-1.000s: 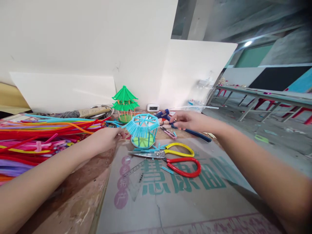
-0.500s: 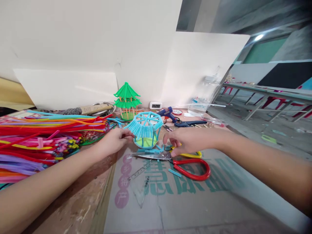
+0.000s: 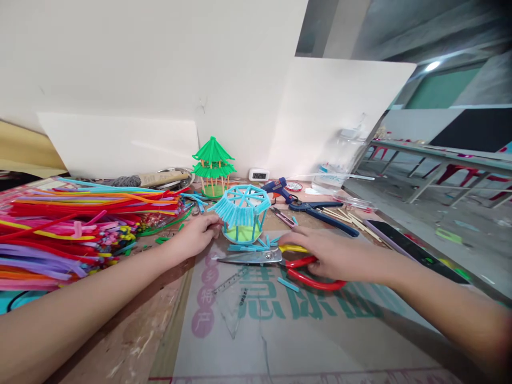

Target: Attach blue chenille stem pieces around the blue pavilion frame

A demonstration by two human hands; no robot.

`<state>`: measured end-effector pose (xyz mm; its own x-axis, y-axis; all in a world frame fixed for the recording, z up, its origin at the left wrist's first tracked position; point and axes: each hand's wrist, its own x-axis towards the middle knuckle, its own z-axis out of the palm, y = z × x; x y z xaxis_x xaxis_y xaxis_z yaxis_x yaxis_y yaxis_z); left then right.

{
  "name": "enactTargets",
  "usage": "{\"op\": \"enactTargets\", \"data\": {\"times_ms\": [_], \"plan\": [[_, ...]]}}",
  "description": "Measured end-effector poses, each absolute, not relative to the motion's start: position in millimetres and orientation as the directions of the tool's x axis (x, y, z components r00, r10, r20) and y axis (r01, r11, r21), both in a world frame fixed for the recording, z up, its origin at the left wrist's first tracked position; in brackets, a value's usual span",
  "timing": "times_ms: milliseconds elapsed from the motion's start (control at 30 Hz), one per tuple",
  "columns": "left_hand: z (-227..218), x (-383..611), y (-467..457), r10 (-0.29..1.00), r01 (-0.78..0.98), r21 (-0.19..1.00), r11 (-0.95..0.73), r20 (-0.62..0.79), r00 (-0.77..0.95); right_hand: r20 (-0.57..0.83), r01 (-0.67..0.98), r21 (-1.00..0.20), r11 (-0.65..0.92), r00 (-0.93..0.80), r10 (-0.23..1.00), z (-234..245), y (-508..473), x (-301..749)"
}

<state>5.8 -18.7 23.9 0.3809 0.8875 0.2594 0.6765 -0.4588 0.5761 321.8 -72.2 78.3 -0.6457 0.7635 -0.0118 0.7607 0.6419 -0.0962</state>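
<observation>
A small pavilion model of light blue pipe cleaner, with an open-ribbed roof top and a green base, stands at the centre. My left hand is closed at its left side, the fingertips pinching the roof's lower edge. In front of the model lie red-handled scissors, blades pointing left. My right hand is curled over their handles, with the fingertips partly hidden. A yellow handle shows just under those fingers. Several short blue pipe cleaner pieces lie between the model and the blades.
Bundles of coloured pipe cleaners fill the left. Behind are a green-roofed pavilion, a digital clock and a glue gun. Blue-handled pliers, wooden sticks and a phone lie to the right. A clear set square lies in front.
My right hand has moved right and down, from beside the scissors' pivot onto the handles. My left hand stays at the roof edge. The view has shifted slightly.
</observation>
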Motion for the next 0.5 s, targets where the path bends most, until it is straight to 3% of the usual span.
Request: {"op": "enactTargets", "data": {"times_ms": [133,300,400,500], "plan": [[26,3,-18,0.918,0.582,0.728,-0.363,0.170,0.360,-0.039,0.702,-0.254,0.666,-0.695,0.718,82,-71,326],[22,-1,-12,0.902,0.521,0.785,-0.337,0.110,0.418,-0.063,0.683,-0.476,0.554,-0.655,0.753,103,-73,343],[18,1,-11,0.905,0.509,0.791,-0.340,0.128,0.405,-0.103,0.714,-0.466,0.522,-0.630,0.770,116,-74,357],[12,5,-12,0.911,0.492,0.777,-0.392,0.254,0.324,-0.173,0.728,-0.441,0.525,-0.642,0.747,123,-73,368]]}}
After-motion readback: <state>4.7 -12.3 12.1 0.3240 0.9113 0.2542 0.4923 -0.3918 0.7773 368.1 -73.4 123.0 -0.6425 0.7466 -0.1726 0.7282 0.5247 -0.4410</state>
